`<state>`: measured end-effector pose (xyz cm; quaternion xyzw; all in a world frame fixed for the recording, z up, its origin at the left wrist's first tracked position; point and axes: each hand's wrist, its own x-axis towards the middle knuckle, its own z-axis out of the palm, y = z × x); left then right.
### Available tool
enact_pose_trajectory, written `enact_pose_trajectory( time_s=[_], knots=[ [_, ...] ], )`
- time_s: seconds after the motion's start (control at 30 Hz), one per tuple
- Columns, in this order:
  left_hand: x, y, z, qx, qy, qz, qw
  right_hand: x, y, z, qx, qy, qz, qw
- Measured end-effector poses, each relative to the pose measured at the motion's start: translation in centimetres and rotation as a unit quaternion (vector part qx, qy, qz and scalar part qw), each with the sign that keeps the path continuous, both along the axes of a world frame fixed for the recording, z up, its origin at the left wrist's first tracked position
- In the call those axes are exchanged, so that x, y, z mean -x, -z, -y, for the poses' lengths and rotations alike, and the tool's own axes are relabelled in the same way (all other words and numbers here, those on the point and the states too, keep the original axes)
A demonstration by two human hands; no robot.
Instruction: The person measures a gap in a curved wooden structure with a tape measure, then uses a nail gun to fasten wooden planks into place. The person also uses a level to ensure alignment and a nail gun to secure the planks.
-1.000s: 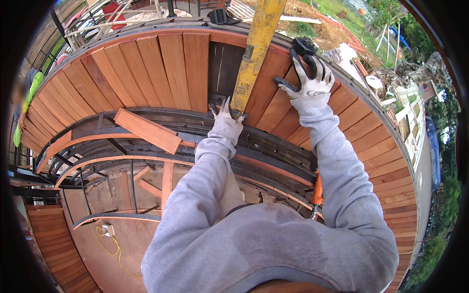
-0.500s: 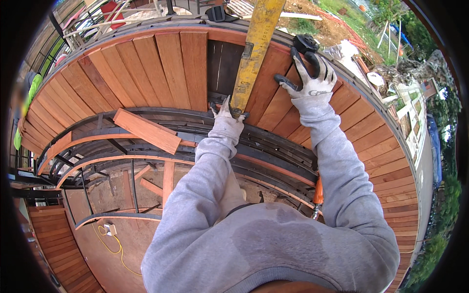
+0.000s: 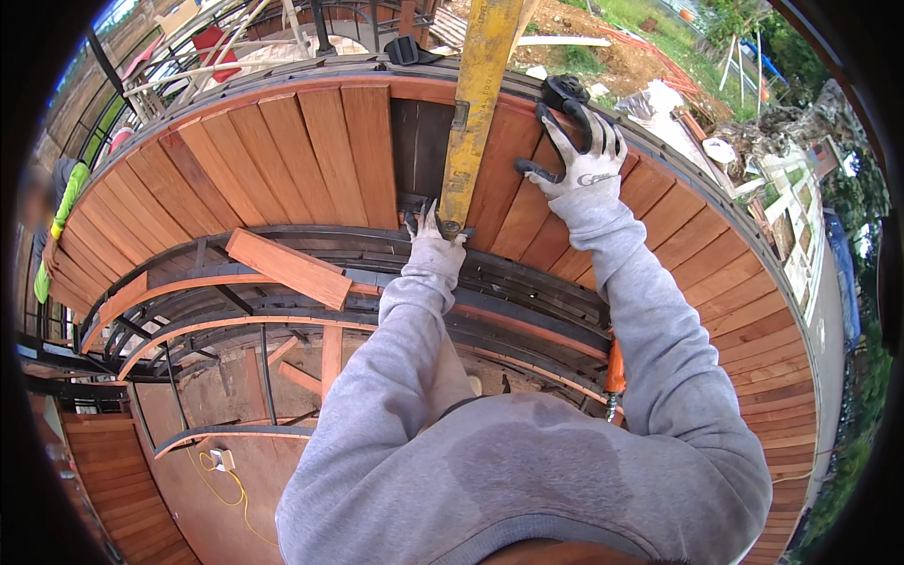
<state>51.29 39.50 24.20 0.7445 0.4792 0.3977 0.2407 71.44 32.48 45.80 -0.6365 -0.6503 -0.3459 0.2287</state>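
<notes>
A worn yellow spirit level [image 3: 474, 113] lies across the curved ring of reddish wooden boards, along the right side of a dark gap [image 3: 417, 146] between boards. My left hand [image 3: 435, 240], in a white and black glove, is closed around the level's near end, partly covering it. My right hand [image 3: 586, 162], gloved the same way, rests on the boards [image 3: 521, 212] right of the level. Its fingers are spread, and the fingertips reach a black, rounded object [image 3: 565, 91] at the outer edge, perhaps a tape measure.
A loose board [image 3: 287, 268] lies slanted over the curved black metal framing [image 3: 235, 301] at left. An orange-handled tool [image 3: 615, 369] hangs beside my right forearm. A black piece [image 3: 410, 52] sits on the outer rim. Another person's sleeve [image 3: 71, 193] shows far left. A yellow cord [image 3: 240, 490] lies below.
The view has shifted and turned slightly, so the level looks more upright. Both hands keep about the same places on the level and boards.
</notes>
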Motion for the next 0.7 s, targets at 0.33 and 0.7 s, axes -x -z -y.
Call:
enact_pose_trajectory(
  time_s=[0.33,0.7],
  knots=[
    [-0.3,1.2,-0.1,-0.095,-0.046,0.006,0.994,0.1,-0.1,-0.2,-0.006,-0.002,-0.022,1.0],
    [-0.8,-3.3,-0.7,0.147,0.061,0.231,0.96,-0.4,0.1,-0.1,-0.009,-0.032,-0.023,0.999]
  ],
)
